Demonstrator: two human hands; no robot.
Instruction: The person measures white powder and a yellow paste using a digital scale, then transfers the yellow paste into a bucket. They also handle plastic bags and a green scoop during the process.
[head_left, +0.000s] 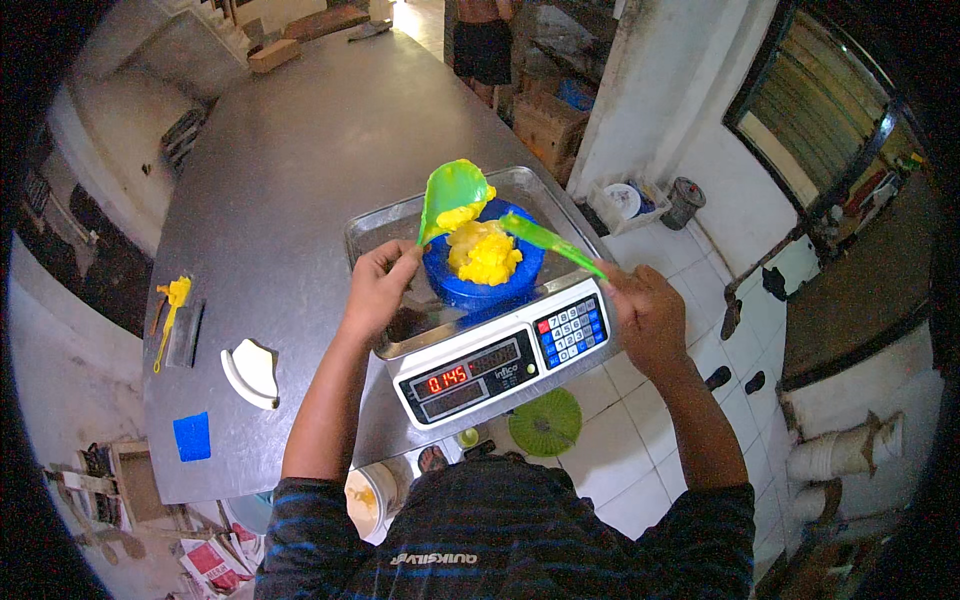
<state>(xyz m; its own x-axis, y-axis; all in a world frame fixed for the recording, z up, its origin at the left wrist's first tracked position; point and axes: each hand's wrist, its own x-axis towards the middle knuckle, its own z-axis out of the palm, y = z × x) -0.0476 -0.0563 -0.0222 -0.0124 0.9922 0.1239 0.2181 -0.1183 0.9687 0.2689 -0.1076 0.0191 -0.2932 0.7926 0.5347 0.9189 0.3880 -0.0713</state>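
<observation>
My left hand (384, 289) grips the lower end of a green plastic scoop (454, 187) smeared with a soft yellow substance. In my right hand (645, 311) is a green spatula (551, 241), its coated tip close to the scoop's right side. Below both tools, a lump of the yellow substance (490, 257) sits in a blue plastic bowl (531, 264). The bowl rests on the metal tray (525, 177) of a white digital scale (480, 375), whose red display is lit and reads 0.145.
The scale stands at the edge of a metal table (300, 150). On its left side lie a yellow-smeared tool (177, 292), a grey scraper (186, 334), a white curved piece (253, 373) and a blue square (192, 437). A bucket (369, 499) stands below. A person (481, 45) is beyond.
</observation>
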